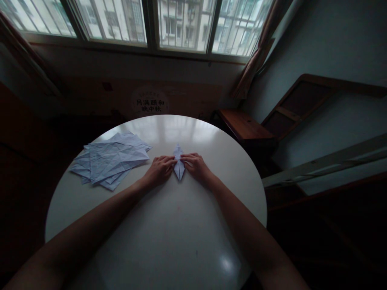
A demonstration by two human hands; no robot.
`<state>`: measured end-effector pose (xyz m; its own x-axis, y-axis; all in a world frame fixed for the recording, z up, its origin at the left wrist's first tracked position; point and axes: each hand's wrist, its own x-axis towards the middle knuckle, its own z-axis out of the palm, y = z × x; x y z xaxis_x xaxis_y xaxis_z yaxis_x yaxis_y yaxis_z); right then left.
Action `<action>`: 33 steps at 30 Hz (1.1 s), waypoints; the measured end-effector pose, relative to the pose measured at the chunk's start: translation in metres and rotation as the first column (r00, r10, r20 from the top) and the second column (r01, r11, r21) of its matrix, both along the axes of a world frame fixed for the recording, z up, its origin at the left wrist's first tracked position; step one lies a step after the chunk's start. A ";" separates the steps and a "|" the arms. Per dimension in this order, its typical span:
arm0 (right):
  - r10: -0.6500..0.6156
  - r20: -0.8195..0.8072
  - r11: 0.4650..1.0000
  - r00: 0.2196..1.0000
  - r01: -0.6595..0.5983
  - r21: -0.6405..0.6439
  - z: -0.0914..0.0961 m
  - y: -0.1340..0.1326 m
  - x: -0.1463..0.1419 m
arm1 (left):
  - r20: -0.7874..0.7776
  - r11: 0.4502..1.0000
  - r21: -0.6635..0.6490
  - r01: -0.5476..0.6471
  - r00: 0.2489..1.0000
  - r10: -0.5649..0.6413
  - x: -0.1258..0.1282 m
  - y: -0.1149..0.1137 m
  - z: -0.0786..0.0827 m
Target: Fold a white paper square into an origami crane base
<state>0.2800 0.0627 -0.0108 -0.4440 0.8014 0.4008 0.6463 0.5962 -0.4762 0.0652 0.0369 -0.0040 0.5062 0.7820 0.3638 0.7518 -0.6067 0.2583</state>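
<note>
A narrow piece of folded paper (179, 170), diamond-shaped with a slit down its near half, lies on the white round table (169, 225). My left hand (162, 168) grips its left edge, fingers closed together at the paper. From the other side my right hand (195, 166) holds its right edge between thumb and fingers. The far tip of the paper points toward the window and the near tip toward me. The fingertips cover parts of both side edges.
A loose pile of creased paper sheets (117, 157) lies on the table's left side. Behind the table's right edge stands a brown wooden stool or bench (244, 125). A wooden chair-like frame (298, 102) leans by the right wall. Barred windows (184, 26) are at the back.
</note>
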 end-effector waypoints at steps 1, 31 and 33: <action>-0.001 0.001 1.000 1.000 0.001 0.002 0.000 0.000 0.000 | 0.004 1.000 -0.003 0.001 1.000 -0.001 0.000 0.000 0.000; -0.011 0.025 1.000 1.000 0.011 -0.006 0.003 -0.002 0.000 | 0.014 1.000 -0.020 -0.008 1.000 0.008 0.001 0.000 0.002; -0.011 0.028 1.000 1.000 0.011 -0.007 0.004 -0.002 0.000 | 0.016 1.000 -0.017 -0.003 1.000 0.004 0.001 0.000 0.001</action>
<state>0.2798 0.0606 -0.0070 -0.4458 0.8090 0.3830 0.6661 0.5857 -0.4618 0.0658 0.0372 -0.0026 0.4978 0.7897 0.3585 0.7497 -0.5997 0.2800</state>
